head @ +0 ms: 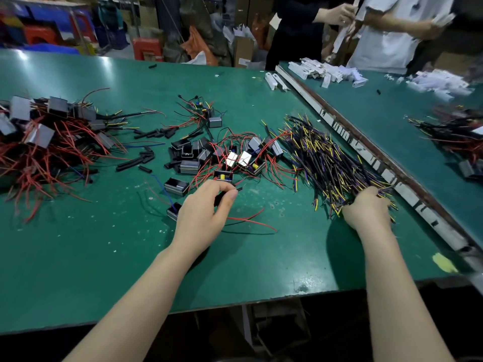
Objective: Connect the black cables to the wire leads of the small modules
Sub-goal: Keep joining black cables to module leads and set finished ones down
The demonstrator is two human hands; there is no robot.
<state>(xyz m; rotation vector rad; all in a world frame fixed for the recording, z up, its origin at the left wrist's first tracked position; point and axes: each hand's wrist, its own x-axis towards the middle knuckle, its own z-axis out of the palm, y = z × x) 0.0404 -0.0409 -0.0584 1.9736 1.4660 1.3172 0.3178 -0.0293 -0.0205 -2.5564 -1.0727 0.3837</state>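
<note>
1. A worker's left hand (206,205) pinches a short black piece between thumb and fingers just in front of a scatter of small modules (224,158) at the middle of the green counter (78,257); whether it is a cable end or a sleeve cannot be told
2. The right hand (366,207) curls into the near end of the heap of black cables (332,158), which lies between the modules and the counter's right edge; its fingers are buried among the strands and look closed on a few of them
3. The cables look light and limp, with yellow and blue ends, and are likely to drag neighbours out of the tangle; taking one close to its bared tip should give the most control
4. The modules appear to be small, light, boxy shells that would slide on the smooth top, so the body probably needs pinning while a thin red lead (251,220) is taken near its free end; such leads bend easily and may be fragile at the root
5. Loose black sleeves (146,158) lie left of the modules, and a larger pile of red-wired units (39,137) sits at far left
6. A metal strip (366,152) borders the cable heap; two other people stand at the far side, handling white pieces (326,70)
</note>
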